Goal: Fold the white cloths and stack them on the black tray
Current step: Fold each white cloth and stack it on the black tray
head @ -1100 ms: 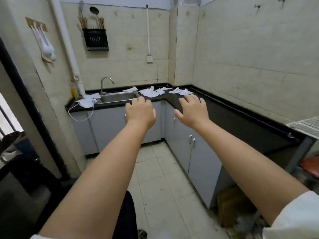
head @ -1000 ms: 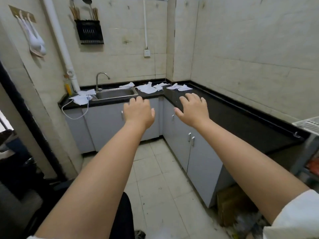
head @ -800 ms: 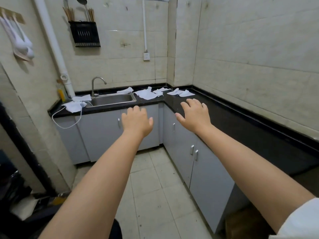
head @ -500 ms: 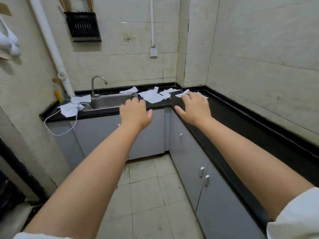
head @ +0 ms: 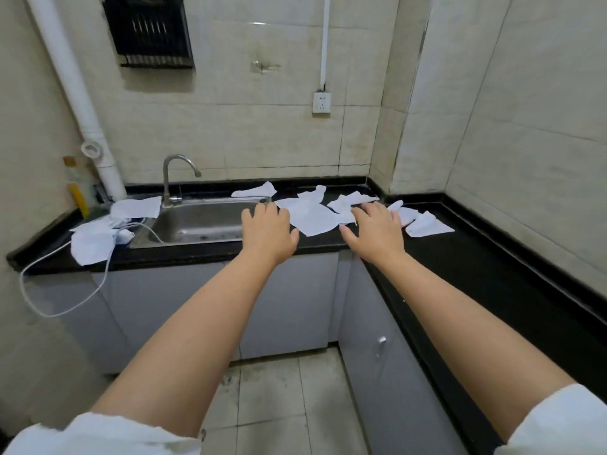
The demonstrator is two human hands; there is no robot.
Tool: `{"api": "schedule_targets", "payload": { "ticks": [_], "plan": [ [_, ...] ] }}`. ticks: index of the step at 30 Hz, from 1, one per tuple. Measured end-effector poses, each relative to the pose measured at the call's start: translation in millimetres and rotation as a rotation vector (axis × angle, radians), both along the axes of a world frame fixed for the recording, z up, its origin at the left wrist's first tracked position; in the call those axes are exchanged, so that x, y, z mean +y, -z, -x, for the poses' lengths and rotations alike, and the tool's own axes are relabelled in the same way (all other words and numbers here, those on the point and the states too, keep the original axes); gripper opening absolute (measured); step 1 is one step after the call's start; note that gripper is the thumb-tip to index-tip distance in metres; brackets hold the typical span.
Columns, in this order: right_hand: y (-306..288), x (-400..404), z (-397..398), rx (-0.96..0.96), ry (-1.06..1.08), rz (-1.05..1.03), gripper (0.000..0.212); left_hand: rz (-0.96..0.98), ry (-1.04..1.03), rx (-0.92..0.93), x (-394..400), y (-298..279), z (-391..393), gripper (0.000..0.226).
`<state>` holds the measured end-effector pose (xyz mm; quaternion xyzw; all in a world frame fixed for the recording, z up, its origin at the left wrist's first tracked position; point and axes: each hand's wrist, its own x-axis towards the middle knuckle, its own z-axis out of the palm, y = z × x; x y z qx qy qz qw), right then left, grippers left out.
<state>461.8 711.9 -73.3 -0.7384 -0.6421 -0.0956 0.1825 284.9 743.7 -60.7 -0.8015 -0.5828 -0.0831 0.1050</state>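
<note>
Left hand: your left hand (head: 267, 233) is reaching out palm down, fingers spread and holding nothing, over the right end of the sink (head: 197, 223) and the counter's near edge.
Right hand: your right hand (head: 374, 233) is stretching forward the same way, fingers splayed and gripping nothing, above the counter (head: 476, 257) at the corner; whether the fingertips are touching a cloth, you cannot tell.
Cloths: white cloths (head: 310, 215) are lying crumpled and unfolded across the far part of the counter, right of the sink, between and beyond your two hands; one (head: 427, 226) is sitting just right of your right hand.
More cloths: another bunch (head: 98, 234) is lying left of the sink, hanging partly over the near edge, with a white cable (head: 65, 303) trailing down the cabinet front.
Tray: the black tray is not showing against the black counter.
Tap: the tap (head: 174, 178) is standing at the sink's far left.
</note>
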Motion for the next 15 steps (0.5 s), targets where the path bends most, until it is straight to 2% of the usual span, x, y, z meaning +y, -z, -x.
{"api": "schedule_targets", "payload": {
  "ticks": [9, 15],
  "plan": [
    [54.5, 203.9, -89.2, 0.037, 0.065, 0.100, 0.039, 0.111, 0.021, 0.055, 219.4, 52.4, -80.0, 0.045],
    [94.5, 342.0, -150.5, 0.156, 0.020, 0.159, 0.050, 0.203, -0.004, 0.018, 353.0, 89.2, -134.0, 0.045]
  ]
}}
